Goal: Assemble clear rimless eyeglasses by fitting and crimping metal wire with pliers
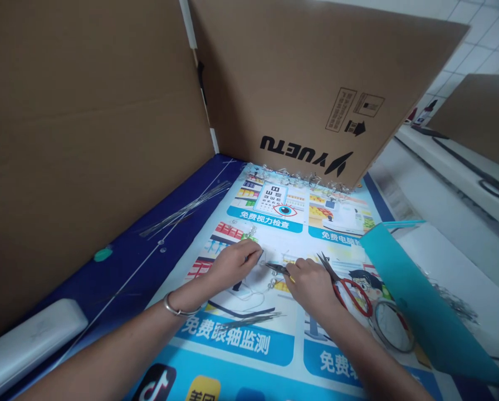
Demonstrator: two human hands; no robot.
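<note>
My left hand (236,260) is closed in a pinch over the printed sheet, with thin wire at its fingertips and a bracelet on the wrist. Opposite it, my right hand (310,281) grips dark-nosed pliers (278,268) whose tips point toward the left fingertips. Small clear beads (272,280) hang or lie just below the pliers. Red-handled scissors (352,292) rest right of my right hand, beside a coil of wire (394,326). A bundle of thin wires (252,321) lies below my hands.
Cardboard panels (299,72) stand at the back and left, with clear beaded pieces (312,181) along the base. More wires (186,209) lie on the dark blue cloth. A teal strip (425,301), a wire pile (454,301) and a white device (36,340) flank the sheet.
</note>
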